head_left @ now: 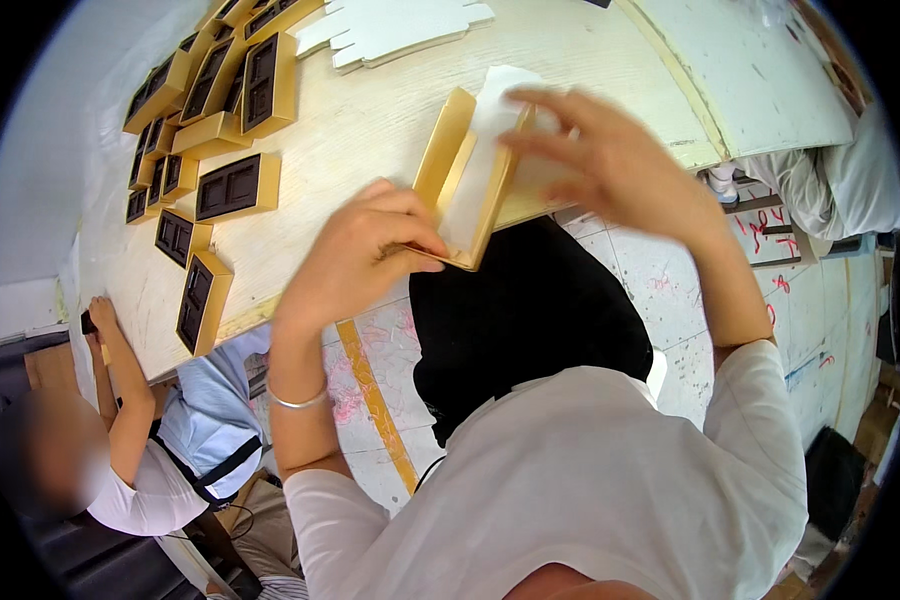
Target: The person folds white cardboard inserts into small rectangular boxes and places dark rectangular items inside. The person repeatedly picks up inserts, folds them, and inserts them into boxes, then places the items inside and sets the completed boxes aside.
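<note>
Gold box (pixel 441 152) in L hand (pixel 355 247); other boxes (pixel 212 137) w/ dk inserts (pixel 228 190)

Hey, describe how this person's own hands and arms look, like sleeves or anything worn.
Both the left hand and the right hand are ungloved; the right is blurred. Short white sleeves leave the forearms bare. A thin silvery bangle circles the left forearm; none shows on the right.

Bright, soft light fills the view; the right grip (pixel 592 150) is blurred, the black-rimmed edges fisheye-bent.
</note>
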A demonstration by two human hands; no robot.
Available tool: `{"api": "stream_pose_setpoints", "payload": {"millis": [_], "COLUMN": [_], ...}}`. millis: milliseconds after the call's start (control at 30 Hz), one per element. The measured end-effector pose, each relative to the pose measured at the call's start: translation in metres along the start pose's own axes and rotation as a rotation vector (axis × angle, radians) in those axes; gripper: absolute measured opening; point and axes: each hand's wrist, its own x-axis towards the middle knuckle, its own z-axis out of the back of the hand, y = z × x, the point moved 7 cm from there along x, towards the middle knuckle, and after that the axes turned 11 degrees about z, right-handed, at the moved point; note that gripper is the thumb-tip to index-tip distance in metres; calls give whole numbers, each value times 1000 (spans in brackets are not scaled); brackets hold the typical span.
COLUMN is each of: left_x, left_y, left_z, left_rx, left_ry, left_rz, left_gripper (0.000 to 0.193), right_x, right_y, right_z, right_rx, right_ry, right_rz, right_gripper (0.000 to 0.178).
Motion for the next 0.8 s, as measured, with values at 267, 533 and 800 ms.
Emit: {"api": "stream_pose_setpoints", "payload": {"millis": [267,533,800], "left_x": [-5,-15,-10], "left_y": [-46,-25,-23], "left_z": [11,-1,-9], "left_rx": [555,207,195], "left_ry": [-583,-503,-610], "left_rz": [49,-35,-34], "left_gripper": [49,33,19], "right_x": [10,7,24], "right_y": [22,7,19], "right_z": [-19,-9,-36], "right_rx": [197,280,153], "right_ry": [-90,127,-46], "right_rz": [69,140,196], "right_gripper": [9,35,16]}}
